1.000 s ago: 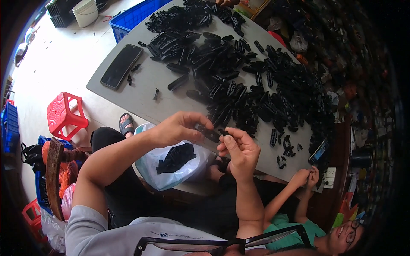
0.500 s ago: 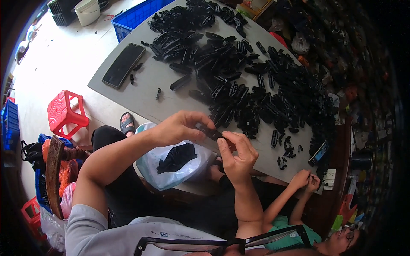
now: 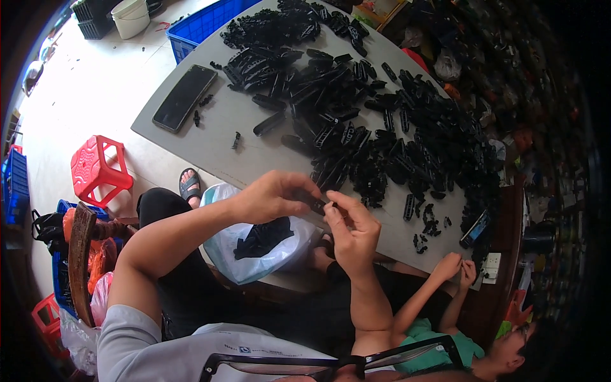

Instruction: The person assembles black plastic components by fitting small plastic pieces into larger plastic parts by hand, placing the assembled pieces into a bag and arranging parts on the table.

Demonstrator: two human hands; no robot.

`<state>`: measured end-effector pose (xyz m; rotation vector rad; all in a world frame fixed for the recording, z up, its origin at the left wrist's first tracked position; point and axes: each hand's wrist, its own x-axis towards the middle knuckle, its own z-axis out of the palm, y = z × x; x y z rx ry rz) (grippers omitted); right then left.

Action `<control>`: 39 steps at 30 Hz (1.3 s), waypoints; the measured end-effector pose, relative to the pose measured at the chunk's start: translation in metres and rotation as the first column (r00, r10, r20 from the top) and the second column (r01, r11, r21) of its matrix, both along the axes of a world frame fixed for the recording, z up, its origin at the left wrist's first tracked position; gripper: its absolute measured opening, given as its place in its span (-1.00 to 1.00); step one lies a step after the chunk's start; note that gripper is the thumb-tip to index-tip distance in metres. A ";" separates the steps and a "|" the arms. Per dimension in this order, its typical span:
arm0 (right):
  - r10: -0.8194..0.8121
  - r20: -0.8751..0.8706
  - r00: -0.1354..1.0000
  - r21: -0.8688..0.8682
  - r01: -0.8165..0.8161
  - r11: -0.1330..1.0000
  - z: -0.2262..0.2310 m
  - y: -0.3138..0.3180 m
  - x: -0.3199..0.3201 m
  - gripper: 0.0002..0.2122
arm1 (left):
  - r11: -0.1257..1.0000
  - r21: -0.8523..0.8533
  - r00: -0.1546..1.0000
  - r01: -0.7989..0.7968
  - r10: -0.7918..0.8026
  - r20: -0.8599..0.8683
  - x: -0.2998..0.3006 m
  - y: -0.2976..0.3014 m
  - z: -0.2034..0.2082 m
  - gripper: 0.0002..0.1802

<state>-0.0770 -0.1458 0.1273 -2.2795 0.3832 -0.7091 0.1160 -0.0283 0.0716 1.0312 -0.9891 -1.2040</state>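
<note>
Over the table's near edge, my left hand (image 3: 278,194) pinches a small dark plastic part (image 3: 314,203) between thumb and fingers. My right hand (image 3: 354,224) is closed at the right end of that part, thumb and fingertip pinching a tiny black piece (image 3: 334,204). Whether this piece is joined to the part cannot be made out. Just beyond my hands spreads a heap of long black plastic parts (image 3: 331,83). Below my left forearm, an open white bag (image 3: 286,251) holds black pieces (image 3: 264,237).
A phone (image 3: 184,99) lies on the pale table (image 3: 223,149), with a few small black clips (image 3: 237,140) nearby. Another phone (image 3: 476,228) leans at the right edge, near a co-worker's hands (image 3: 459,267). A red stool (image 3: 100,167) and a blue crate (image 3: 197,32) stand on the left.
My left hand has dipped slightly, and my right fingers have shifted up and left around the part's end. The co-worker's head has turned and their hands have moved a little.
</note>
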 end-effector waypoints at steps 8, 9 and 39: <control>-0.069 -0.021 0.997 0.678 0.065 0.732 -0.007 0.011 0.003 -0.88 | 0.997 0.009 0.954 -0.077 0.071 0.291 -0.006 0.002 0.009 -0.66; -0.069 -0.022 0.997 0.678 0.066 0.732 -0.009 0.013 0.005 -0.88 | 0.996 0.015 0.947 -0.084 0.076 0.312 -0.007 0.002 0.010 -0.65; 0.067 -0.237 0.969 0.227 -0.012 0.974 -0.022 0.011 -0.002 -0.81 | 0.999 0.031 0.914 0.039 -0.048 0.403 0.009 0.002 0.009 -0.67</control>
